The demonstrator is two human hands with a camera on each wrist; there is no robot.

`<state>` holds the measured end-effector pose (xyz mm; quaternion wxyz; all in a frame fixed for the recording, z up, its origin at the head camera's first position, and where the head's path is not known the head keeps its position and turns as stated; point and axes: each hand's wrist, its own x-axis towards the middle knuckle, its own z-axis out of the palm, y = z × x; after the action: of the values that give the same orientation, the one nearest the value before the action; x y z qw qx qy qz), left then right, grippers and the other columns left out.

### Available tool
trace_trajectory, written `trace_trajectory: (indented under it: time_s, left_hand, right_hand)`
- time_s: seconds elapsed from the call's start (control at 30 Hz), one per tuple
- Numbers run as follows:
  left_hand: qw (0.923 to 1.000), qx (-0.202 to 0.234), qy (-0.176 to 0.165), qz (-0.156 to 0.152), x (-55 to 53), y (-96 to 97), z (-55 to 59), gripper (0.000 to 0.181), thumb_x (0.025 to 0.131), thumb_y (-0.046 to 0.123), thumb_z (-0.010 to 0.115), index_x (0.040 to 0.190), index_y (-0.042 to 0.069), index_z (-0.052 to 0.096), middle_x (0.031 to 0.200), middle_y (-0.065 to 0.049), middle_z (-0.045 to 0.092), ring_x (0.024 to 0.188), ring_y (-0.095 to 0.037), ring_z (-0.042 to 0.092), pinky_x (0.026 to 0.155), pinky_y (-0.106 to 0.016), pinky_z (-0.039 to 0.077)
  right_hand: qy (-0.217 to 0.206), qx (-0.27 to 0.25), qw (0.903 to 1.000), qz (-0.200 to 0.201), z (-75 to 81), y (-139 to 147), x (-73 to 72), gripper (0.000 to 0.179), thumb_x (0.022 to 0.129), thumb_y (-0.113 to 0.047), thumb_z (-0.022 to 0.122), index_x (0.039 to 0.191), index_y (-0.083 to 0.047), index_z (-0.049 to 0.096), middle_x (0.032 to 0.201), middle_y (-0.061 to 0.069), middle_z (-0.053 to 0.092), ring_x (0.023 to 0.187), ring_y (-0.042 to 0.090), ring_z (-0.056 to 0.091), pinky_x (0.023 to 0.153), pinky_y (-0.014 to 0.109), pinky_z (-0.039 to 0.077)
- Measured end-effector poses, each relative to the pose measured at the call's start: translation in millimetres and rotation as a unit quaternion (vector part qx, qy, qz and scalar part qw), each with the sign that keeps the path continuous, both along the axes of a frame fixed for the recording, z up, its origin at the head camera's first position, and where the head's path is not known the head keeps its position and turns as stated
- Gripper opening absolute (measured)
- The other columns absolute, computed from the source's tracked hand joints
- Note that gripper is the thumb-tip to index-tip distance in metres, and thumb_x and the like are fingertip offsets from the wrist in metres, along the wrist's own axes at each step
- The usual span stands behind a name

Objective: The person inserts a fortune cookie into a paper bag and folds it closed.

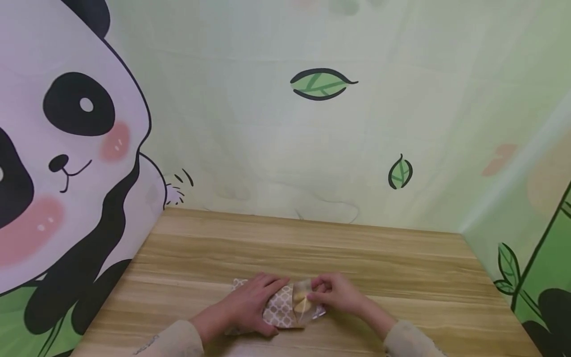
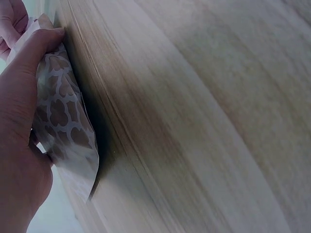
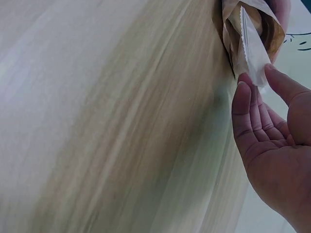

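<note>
A paper bag [image 1: 282, 311] with a white lattice print on beige lies on its side on the table. My left hand [image 1: 253, 303] lies across it and grips it, thumb along the near edge, as the left wrist view shows on the printed side of the bag [image 2: 60, 104]. From the bag's mouth, facing right, sticks a clear plastic packet [image 1: 303, 301] with something yellowish and rounded inside. My right hand [image 1: 342, 296] pinches this packet by its end between thumb and fingers. The right wrist view shows its zigzag-cut seal [image 3: 253, 56] in front of the bag's brown inner side [image 3: 277, 41].
The wood-grain table [image 1: 214, 238] stretches behind and to both sides of the hands. A cloth backdrop [image 1: 250, 124] printed with a panda and leaves hangs along its back edge and sides.
</note>
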<state>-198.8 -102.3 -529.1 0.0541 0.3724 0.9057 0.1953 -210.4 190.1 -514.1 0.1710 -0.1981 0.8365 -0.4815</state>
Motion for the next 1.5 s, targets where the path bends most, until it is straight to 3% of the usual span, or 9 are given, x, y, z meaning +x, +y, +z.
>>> trace_trajectory:
  time_s: [0.37,0.77,1.1,1.3,1.5]
  left_hand:
    - [1.0000,0.002,-0.003,0.002,-0.2,-0.5,0.4,0.113,0.070,0.054,0.091,0.165,0.017,0.041,0.152,-0.001,0.054,0.139,-0.023,0.050,0.118,-0.049,0.046]
    - [1.0000,0.003,-0.005,0.002,0.1,-0.6,-0.9,0.116,0.069,0.055,0.091,0.166,0.019,0.038,0.154,0.000,0.052,0.141,-0.023,0.048,0.119,-0.050,0.044]
    - [1.0000,0.001,-0.002,0.004,-0.4,-1.5,-1.1,0.116,0.070,0.056,0.091,0.166,0.019,0.039,0.155,-0.001,0.052,0.141,-0.024,0.049,0.118,-0.051,0.045]
    - [1.0000,0.003,0.009,0.001,0.1,-1.1,-2.5,0.115,0.069,0.055,0.091,0.165,0.016,0.041,0.154,-0.002,0.053,0.139,-0.024,0.050,0.117,-0.049,0.046]
    - [0.9998,0.006,0.017,-0.003,0.2,-1.7,-4.2,0.115,0.069,0.056,0.090,0.165,0.015,0.041,0.153,-0.002,0.053,0.139,-0.024,0.050,0.118,-0.048,0.046]
  right_hand:
    - [-0.066,-0.066,0.9956,0.005,-3.5,-3.6,1.9,0.025,0.094,-0.001,0.077,0.113,0.012,0.068,0.079,0.004,0.072,0.067,0.012,0.065,0.060,0.023,0.059]
    - [-0.028,-0.064,0.9975,-0.012,2.3,2.4,3.2,0.021,0.095,-0.002,0.074,0.110,0.012,0.068,0.082,0.004,0.072,0.068,0.008,0.064,0.061,0.018,0.053]
    - [0.032,-0.069,0.9965,-0.036,-11.9,-11.1,11.2,0.019,0.092,0.000,0.079,0.105,0.011,0.070,0.076,0.008,0.074,0.061,0.007,0.066,0.055,0.022,0.059]
    - [0.016,-0.043,0.9976,-0.053,-12.5,-14.9,20.6,0.027,0.093,-0.008,0.081,0.112,0.008,0.071,0.076,0.005,0.075,0.057,0.011,0.067,0.052,0.021,0.055]
    - [-0.001,-0.050,0.9976,-0.048,-5.7,-11.2,25.7,0.025,0.094,-0.007,0.080,0.111,0.009,0.071,0.080,0.010,0.076,0.061,0.017,0.070,0.055,0.023,0.058]
